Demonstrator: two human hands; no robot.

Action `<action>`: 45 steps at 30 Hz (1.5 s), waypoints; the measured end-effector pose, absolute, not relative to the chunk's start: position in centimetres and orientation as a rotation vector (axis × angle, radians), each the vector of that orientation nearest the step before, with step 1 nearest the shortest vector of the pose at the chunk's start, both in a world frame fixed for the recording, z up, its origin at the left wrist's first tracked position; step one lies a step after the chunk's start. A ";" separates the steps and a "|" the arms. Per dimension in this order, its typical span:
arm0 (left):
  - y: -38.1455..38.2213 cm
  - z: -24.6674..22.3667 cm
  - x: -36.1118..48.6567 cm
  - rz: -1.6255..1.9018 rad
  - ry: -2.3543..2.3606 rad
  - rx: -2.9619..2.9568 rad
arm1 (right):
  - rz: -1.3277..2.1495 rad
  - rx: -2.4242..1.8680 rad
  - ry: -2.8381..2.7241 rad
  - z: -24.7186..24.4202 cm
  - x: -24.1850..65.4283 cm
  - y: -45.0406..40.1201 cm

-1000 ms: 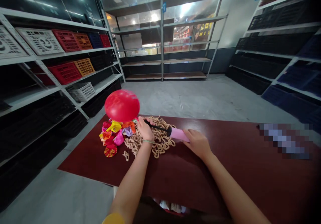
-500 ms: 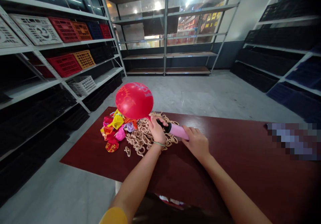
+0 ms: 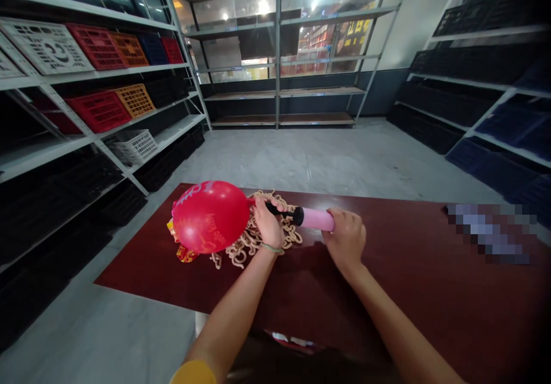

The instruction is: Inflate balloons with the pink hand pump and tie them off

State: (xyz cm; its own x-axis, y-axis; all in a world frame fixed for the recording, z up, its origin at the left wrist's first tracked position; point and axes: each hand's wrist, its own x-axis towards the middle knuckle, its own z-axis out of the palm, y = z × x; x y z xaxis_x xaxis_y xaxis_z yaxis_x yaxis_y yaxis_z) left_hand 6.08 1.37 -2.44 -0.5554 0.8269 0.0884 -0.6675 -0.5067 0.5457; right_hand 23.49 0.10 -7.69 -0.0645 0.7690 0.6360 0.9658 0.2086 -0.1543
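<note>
An inflated red balloon (image 3: 212,218) with pale printed markings lies to the left of my left hand (image 3: 269,226). Closed fingers of that hand pinch its neck at the black nozzle end of a hand balloon pump (image 3: 317,219). My right hand (image 3: 346,236) is wrapped round the far end of the pump's pink barrel. Beneath the left hand spreads a heap of beige, curly, tube-like pieces (image 3: 241,247). Several colourful limp balloons (image 3: 186,253) are mostly hidden behind the red one.
Both hands work over a dark red-brown table (image 3: 396,292). A pixelated flat item (image 3: 486,232) rests at its right. Shelving with colourful crates (image 3: 99,111) stands left, an open rack (image 3: 278,94) at the back, and dark crates (image 3: 456,62) on the right.
The red balloon has swung down and left, now covering most of the limp balloons. The pump has tipped closer to level, and my right hand has moved slightly right and up.
</note>
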 end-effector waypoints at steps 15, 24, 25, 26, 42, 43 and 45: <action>1.7 -1.2 3.2 2.209 0.622 0.401 | -0.340 -1.671 -1.960 -8.1 27.5 2.2; 1.2 -2.2 5.2 2.102 0.687 0.473 | -0.262 -1.388 -2.171 -8.1 22.2 -0.9; 1.3 -2.2 5.4 2.096 0.702 0.485 | -0.258 -1.359 -2.207 -8.2 22.6 -0.5; 1.4 -2.3 5.5 2.096 0.709 0.493 | -0.266 -1.363 -2.222 -8.3 23.2 0.0; 1.0 -1.6 5.5 2.208 0.737 0.341 | -0.321 -1.577 -1.979 -7.8 22.5 -0.3; 1.1 -1.9 5.9 2.186 0.754 0.349 | -0.302 -1.533 -2.023 -7.6 22.0 -0.6; 1.3 -2.3 6.2 2.151 0.777 0.378 | -0.268 -1.424 -2.138 -7.6 21.9 -0.6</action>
